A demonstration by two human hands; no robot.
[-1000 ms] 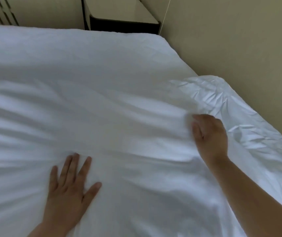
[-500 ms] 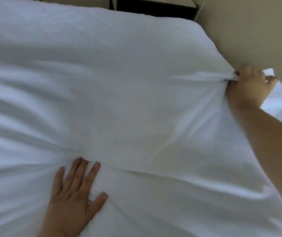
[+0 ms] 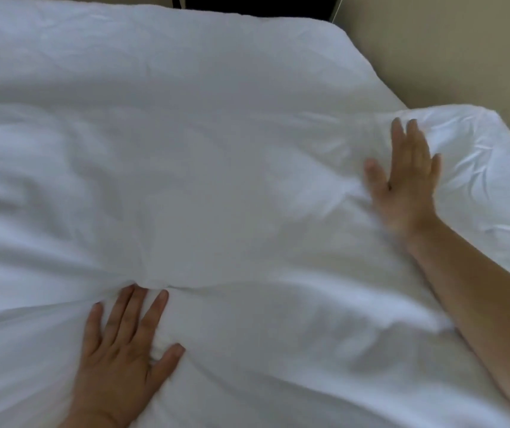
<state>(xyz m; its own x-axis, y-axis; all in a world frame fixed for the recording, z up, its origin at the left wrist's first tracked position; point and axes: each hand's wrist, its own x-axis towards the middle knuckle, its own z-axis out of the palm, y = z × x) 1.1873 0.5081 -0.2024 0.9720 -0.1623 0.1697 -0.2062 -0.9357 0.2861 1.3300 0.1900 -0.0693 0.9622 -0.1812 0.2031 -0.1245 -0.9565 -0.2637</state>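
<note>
Head view: 2 bare hands press on a white cover [image 3: 216, 196] spread over the bed [image 3: 185, 50]. The left hand [image 3: 124, 350] pins a bunched fold near the front; the right hand [image 3: 405, 180] lies flat beside the cover's puffed corner [image 3: 470, 140] by the wall [image 3: 448, 57]. Each grip is spread, pinching nothing. With no hold on the cloth, a sweeping stroke could deepen the fold or push the corner off the bed's edge.

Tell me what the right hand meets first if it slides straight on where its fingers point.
The right hand lies flat on the duvet; straight ahead comes more duvet up to its edge, then probably the wall.
</note>
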